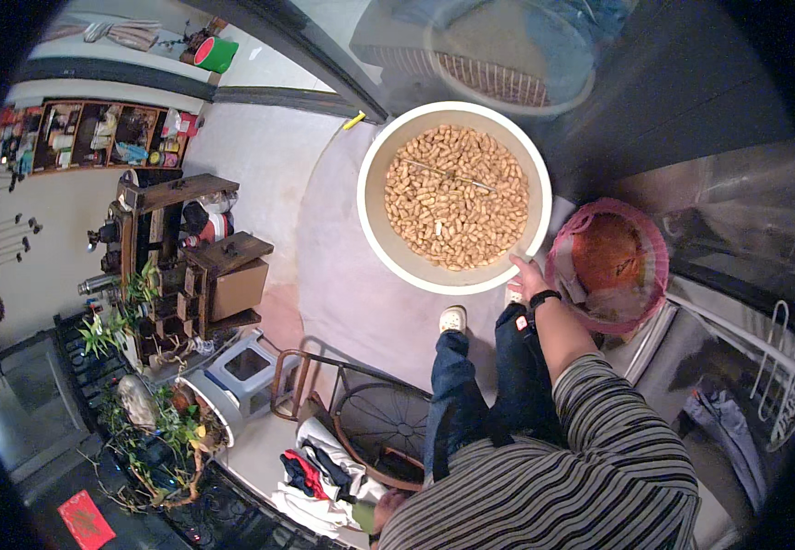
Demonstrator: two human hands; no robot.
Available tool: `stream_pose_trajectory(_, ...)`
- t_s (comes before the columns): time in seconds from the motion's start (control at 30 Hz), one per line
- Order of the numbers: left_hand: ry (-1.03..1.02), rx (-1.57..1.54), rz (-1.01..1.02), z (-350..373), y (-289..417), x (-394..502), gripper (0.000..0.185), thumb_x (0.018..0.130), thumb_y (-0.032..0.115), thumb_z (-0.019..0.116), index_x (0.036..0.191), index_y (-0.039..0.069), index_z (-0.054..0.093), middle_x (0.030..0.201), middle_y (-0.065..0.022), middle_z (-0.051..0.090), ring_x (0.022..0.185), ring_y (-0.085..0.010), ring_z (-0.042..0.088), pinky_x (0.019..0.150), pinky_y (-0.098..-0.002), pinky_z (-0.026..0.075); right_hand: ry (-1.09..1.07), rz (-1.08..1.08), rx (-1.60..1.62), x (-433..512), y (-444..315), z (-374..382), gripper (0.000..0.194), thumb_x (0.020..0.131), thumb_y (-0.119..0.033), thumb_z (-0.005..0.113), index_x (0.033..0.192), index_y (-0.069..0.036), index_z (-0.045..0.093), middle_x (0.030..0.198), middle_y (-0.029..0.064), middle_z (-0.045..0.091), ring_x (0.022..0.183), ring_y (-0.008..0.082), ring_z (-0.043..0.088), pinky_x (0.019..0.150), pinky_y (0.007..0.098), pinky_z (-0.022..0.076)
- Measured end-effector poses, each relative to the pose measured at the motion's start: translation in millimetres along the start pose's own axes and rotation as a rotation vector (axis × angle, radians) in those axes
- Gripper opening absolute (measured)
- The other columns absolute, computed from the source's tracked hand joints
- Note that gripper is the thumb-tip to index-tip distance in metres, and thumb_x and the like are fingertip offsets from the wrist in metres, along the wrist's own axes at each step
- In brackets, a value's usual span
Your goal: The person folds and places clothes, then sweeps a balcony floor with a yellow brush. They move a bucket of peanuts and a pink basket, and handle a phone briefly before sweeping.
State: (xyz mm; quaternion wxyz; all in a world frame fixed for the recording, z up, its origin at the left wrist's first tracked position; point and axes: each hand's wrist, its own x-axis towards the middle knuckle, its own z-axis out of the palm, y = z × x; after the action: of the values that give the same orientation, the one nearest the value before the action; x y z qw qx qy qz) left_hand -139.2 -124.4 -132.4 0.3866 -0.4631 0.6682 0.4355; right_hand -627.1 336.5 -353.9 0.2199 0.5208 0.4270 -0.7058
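Observation:
A large round basin (375, 227) with a pale rim stands on the floor, holding many peanuts in their shells (466, 220). Across the peanuts lies a thin rod (432, 170). My right hand (527, 277), with a dark band at the wrist, grips the near right part of the basin's rim. Low in the picture, my left hand (387, 510) is partly hidden by my striped shirt, beside something green (364, 517); whether it holds this cannot be told. A pink plastic basket (659, 265) with an orange-red thing inside stands right of the basin.
Dark glass panels (617, 137) rise behind the basin. A spoked wheel (384, 419) and a pile of clothes (315, 474) are at lower left. Further left are a plastic stool (260, 364), potted plants (184, 426) and wooden shelving (232, 254). Metal hangers (776, 378) are at right.

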Motion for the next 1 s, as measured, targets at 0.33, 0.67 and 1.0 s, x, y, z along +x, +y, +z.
stream_pose_trajectory(0.33,0.038,-0.249,-0.081,40,65,-4,0.037,0.086,0.015,0.054,0.117,-0.001,0.042,0.092,-0.0099,0.060,0.083,-0.0160,0.057,0.073,-0.0271,0.047,0.253,-0.288,0.136,50,36,15,0.025,0.065,-0.001,0.059,0.090,-0.001,0.055,0.076,0.0058,0.057,0.066,0.0173,0.055,0.057,0.0312,0.0454)
stream_pose_trajectory(0.67,-0.153,-0.304,0.091,36,282,32,0.034,0.085,0.015,0.056,0.114,0.002,0.045,0.091,-0.0092,0.060,0.081,-0.0148,0.057,0.069,-0.0250,0.047,0.403,-0.367,-0.135,-5,-10,37,0.029,0.063,-0.018,0.061,0.086,0.001,0.061,0.075,0.0162,0.063,0.073,0.0289,0.062,0.067,0.0353,0.0469)
stream_pose_trajectory(1.0,-0.356,0.084,0.078,-132,574,225,0.041,0.086,0.019,0.051,0.122,0.004,0.038,0.104,-0.0119,0.054,0.092,-0.0209,0.056,0.078,-0.0322,0.048,0.675,-0.234,-0.297,-60,-58,115,0.040,0.061,-0.023,0.068,0.089,0.003,0.057,0.079,0.0189,0.061,0.071,0.0335,0.058,0.064,0.0407,0.0461)
